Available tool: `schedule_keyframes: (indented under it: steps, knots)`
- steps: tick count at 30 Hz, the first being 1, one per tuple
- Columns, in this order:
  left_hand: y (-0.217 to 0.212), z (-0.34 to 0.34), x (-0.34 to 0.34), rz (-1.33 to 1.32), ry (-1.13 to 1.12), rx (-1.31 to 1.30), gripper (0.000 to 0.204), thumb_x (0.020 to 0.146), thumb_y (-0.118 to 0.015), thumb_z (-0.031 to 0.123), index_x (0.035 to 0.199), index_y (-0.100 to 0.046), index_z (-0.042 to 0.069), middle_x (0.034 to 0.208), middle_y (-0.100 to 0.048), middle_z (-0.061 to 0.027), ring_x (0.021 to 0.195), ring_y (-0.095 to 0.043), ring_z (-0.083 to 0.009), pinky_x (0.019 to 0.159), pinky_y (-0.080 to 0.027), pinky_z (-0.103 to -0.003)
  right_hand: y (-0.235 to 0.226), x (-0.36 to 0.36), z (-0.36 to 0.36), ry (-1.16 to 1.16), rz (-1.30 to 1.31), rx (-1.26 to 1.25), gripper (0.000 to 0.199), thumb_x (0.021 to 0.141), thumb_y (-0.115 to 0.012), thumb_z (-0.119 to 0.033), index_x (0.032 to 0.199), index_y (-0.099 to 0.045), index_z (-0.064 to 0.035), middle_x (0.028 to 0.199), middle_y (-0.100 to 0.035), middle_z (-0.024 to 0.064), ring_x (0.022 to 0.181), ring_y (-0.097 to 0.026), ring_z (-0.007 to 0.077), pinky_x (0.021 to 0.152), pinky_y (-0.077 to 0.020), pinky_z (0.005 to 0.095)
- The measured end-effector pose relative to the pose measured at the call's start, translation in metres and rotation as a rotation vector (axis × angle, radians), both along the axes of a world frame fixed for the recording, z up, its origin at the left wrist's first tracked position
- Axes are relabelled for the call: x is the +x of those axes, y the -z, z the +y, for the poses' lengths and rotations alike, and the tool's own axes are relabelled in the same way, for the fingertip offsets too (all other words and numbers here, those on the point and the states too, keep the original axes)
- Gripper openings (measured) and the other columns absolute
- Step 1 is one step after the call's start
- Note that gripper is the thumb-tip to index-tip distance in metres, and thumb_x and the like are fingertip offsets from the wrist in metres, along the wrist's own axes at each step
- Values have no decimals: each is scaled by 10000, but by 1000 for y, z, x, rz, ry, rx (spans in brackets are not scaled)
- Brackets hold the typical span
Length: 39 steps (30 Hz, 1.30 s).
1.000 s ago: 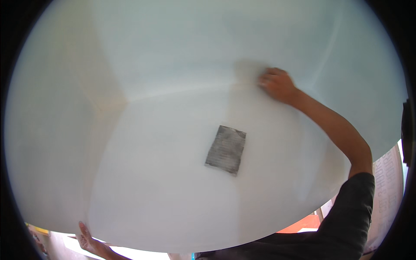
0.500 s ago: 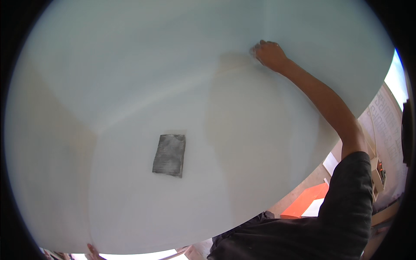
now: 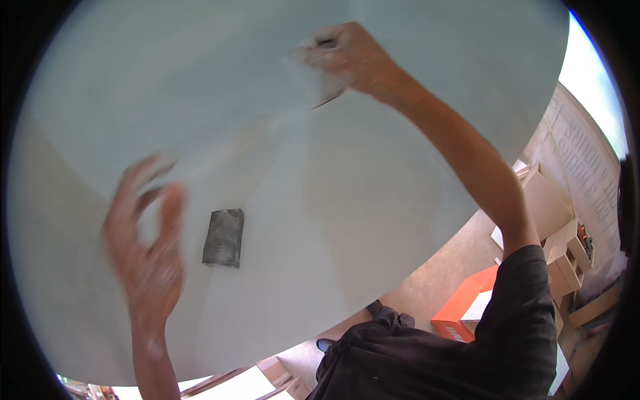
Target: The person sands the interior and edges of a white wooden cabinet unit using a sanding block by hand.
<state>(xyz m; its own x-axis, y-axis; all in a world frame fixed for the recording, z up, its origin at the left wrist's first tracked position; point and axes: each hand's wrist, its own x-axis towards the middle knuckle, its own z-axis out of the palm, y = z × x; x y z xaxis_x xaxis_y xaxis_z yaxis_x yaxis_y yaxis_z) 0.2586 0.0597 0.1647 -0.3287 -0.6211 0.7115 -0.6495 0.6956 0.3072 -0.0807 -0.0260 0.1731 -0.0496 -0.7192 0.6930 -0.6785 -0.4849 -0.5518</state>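
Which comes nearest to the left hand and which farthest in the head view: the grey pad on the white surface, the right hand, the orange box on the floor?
From the left hand:
1. Grey pad, lying on the white surface just right of the hand.
2. Right hand, up at the top, pressing a pale sheet to the surface.
3. Orange box, on the floor at lower right.

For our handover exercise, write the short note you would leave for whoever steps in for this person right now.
Right hand: stretched far out, pressing a pale sheet, seemingly sanding paper, flat on the big white panel.
Left hand: raised, fingers spread, blurred, holding nothing, beside the grey sanding pad.
The pad lies loose on the panel, untouched.
Done: cannot tell how much surface is rubbed; faint streaks show near the middle.
Left: likely the rest of the panel.
Orange box and cartons stand on the floor.
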Motion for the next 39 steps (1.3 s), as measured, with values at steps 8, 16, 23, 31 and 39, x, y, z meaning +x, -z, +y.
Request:
schedule_keyframes:
  steps: [8, 16, 23, 31, 39]
  knots:
    - [-7, -34, -149, -187, 372, -39, 685, 885, -779, 206, 1438, -464, -48, 1280, -607, -274, 1175, -636, -354, 986, -530, -420, 8, 20, 68, -244, -549, 269, 268, 977, -595, -169, 1083, -681, 61, 924, -723, 160, 803, -697, 214, 725, -570, 346]
    - [32, -99, -203, -296, 297, 0, 336, 913, -598, -84, 1229, -636, 22, 1117, -708, -179, 983, -708, -305, 827, -554, -417, 38, -49, 137, 50, 145, 16, 265, 953, -642, -200, 1130, -694, -9, 1049, -720, 186, 895, -686, 301, 813, -542, 390]
    - [84, -210, -226, -511, 224, -40, 177, 931, -630, 47, 1104, -640, 14, 1001, -716, -151, 898, -678, -344, 739, -566, -419, 107, -98, 225, 77, 78, 178, 222, 832, -773, -160, 1005, -750, -23, 935, -740, 124, 822, -687, 295, 771, -538, 408]
    - [104, -269, -292, -625, 213, -348, 215, 920, -671, 103, 1094, -626, -15, 1103, -691, -170, 1053, -661, -340, 817, -600, -427, 138, -104, 207, -11, 113, 3, 195, 761, -817, -104, 942, -764, -52, 805, -735, 29, 670, -667, 189, 591, -527, 314]
    - [98, -276, -360, -474, 325, -246, 209, 922, -704, 156, 1032, -637, -10, 1032, -698, -192, 881, -691, -367, 766, -587, -449, 133, -108, 196, 49, 117, -64, 205, 754, -820, -109, 947, -769, -62, 768, -726, 15, 646, -659, 157, 567, -519, 282]
